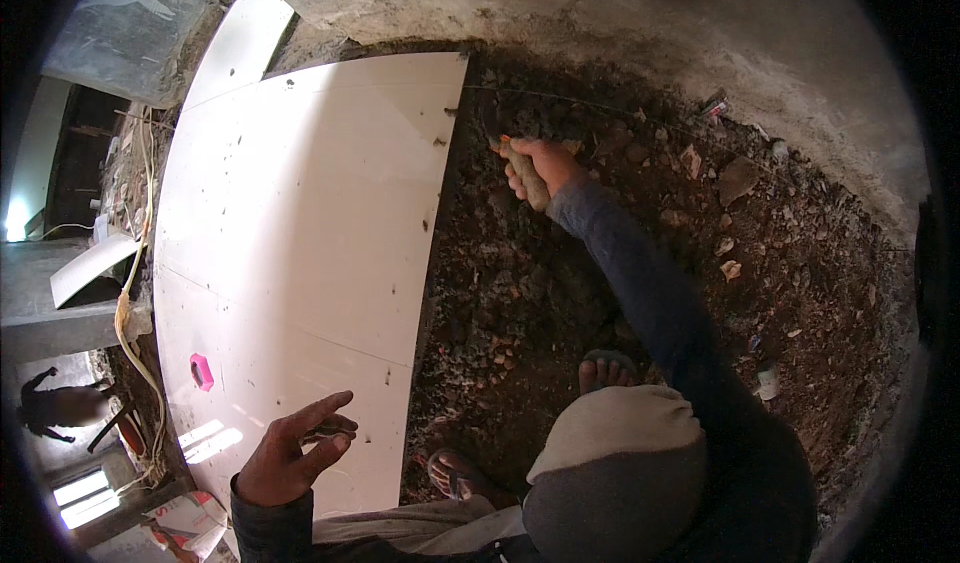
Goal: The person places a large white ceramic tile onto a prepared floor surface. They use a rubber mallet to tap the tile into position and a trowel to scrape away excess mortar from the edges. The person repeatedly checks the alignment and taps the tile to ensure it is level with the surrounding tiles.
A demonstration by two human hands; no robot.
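Trowel handle [527, 175], pale wood, sits in the right hand [540, 166], whose grip is wrapped tight around it, just beside the right edge of the white tiles [300, 243], over dark rubble [600, 293]. Its blade is hidden in the dirt. Left hand [290, 453] hovers above the near corner of those tiles, fingers loosely spread, holding nothing. A pink spacer [202, 371] lies on the tiles.
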